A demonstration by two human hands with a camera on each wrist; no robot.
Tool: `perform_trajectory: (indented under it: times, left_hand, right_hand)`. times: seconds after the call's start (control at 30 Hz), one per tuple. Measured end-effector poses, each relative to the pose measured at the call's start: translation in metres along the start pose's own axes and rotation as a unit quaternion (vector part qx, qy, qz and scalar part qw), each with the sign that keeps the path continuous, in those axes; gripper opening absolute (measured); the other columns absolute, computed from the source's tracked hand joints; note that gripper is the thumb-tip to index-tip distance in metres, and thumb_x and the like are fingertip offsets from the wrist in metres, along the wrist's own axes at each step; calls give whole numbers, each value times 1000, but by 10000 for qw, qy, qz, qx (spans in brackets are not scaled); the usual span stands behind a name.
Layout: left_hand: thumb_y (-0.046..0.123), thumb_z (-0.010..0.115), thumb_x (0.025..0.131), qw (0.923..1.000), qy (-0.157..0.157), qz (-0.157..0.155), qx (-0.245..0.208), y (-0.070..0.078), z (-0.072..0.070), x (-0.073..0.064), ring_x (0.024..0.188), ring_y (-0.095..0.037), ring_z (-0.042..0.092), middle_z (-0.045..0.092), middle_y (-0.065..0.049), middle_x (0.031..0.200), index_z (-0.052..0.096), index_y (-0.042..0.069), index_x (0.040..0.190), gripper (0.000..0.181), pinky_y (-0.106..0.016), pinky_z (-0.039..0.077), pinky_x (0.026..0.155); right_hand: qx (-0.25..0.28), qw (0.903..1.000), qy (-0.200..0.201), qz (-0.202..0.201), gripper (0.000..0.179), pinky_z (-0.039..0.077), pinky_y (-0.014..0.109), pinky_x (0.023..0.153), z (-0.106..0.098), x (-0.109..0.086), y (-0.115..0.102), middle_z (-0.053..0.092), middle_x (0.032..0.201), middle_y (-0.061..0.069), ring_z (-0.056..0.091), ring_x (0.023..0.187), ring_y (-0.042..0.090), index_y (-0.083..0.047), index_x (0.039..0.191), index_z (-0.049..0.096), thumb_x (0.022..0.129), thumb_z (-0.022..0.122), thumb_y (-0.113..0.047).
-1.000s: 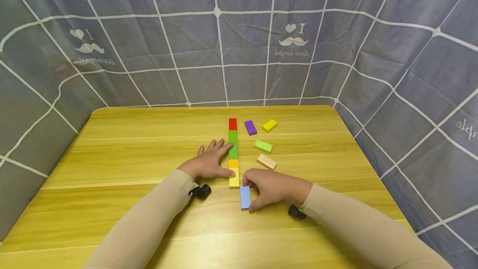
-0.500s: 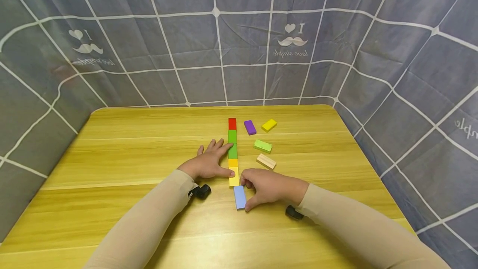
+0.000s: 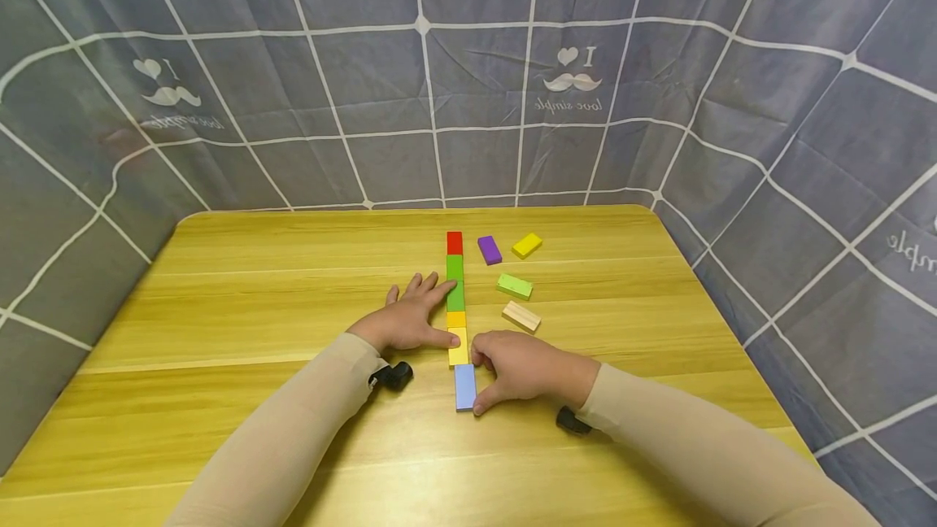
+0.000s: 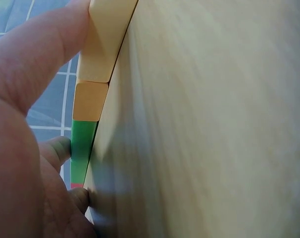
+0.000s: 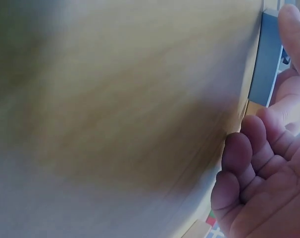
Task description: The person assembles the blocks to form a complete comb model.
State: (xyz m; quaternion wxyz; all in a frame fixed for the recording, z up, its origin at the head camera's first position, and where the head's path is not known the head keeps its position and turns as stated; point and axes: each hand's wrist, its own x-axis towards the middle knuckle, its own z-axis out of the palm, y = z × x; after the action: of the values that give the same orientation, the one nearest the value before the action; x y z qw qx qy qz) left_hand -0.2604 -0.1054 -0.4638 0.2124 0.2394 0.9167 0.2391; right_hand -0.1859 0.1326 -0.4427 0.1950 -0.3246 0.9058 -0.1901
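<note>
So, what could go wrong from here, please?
The light blue block sits slightly right of the pale yellow block, so pushing it further might skew the row of blocks. The left hand touches the pale yellow block with its thumb; a slip could shift it. The right hand is near the bare wood block and may knock it.

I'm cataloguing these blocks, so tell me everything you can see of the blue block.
The blue block is a pale, rectangular bar with smooth faces, perhaps painted wood. It lies flat on the table, lengthwise front to back, at the near end of the row. Its far end meets the pale yellow block with no clear gap, offset slightly right. The right hand holds it, thumb at the near right corner, curled fingers by the far right corner.
</note>
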Motion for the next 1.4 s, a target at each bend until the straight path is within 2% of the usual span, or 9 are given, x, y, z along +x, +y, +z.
perform_trajectory:
  times: [0.4, 0.83, 1.07, 1.23, 1.4]
  left_hand:
    - [64, 75, 87, 10000, -17, -3, 45, 1, 0, 0, 164, -43, -7, 3, -16, 178, 19, 26, 171, 107, -72, -7, 126]
    - [64, 75, 87, 10000, -19, 1, 60, -1, 1, 1, 164, -42, -7, 2, -15, 178, 18, 27, 171, 107, -72, -8, 125]
    - [63, 75, 87, 10000, -47, -24, 51, 0, 1, 0, 164, -42, -8, 1, -15, 178, 18, 28, 171, 107, -72, -9, 125]
    - [64, 74, 87, 10000, -45, -19, 52, 0, 1, 0, 164, -41, -8, 0, -15, 178, 17, 28, 171, 108, -72, -9, 126]
    - [64, 74, 87, 10000, -51, -3, -9, -1, 1, 0, 164, -42, -8, 1, -16, 178, 17, 26, 171, 108, -73, -8, 125]
  right_hand:
    - [-261, 9996, 107, 10, 50, 42, 24, 65, 5, 1, -2, 54, 76, -7, 47, 70, 6, -17, 98, 63, 77, 92, -51]
    - [-4, 9997, 233, 64, 50, 43, 24, 68, 5, 2, 5, 56, 81, -7, 49, 73, 6, -18, 101, 63, 79, 89, -54]
    - [104, 9964, 808, 239, 40, 49, 31, 77, -12, 2, 10, 63, 93, 0, 55, 83, 13, -11, 107, 65, 90, 84, -42]
    - [71, 9891, 1304, 686, 38, 56, 41, 95, -27, 7, 23, 69, 113, 6, 66, 103, 20, -6, 119, 67, 96, 78, -35]
    - [267, 9788, 1666, 1161, 45, 55, 47, 104, -41, 17, 44, 66, 128, 14, 65, 116, 30, -1, 132, 65, 99, 75, -31]
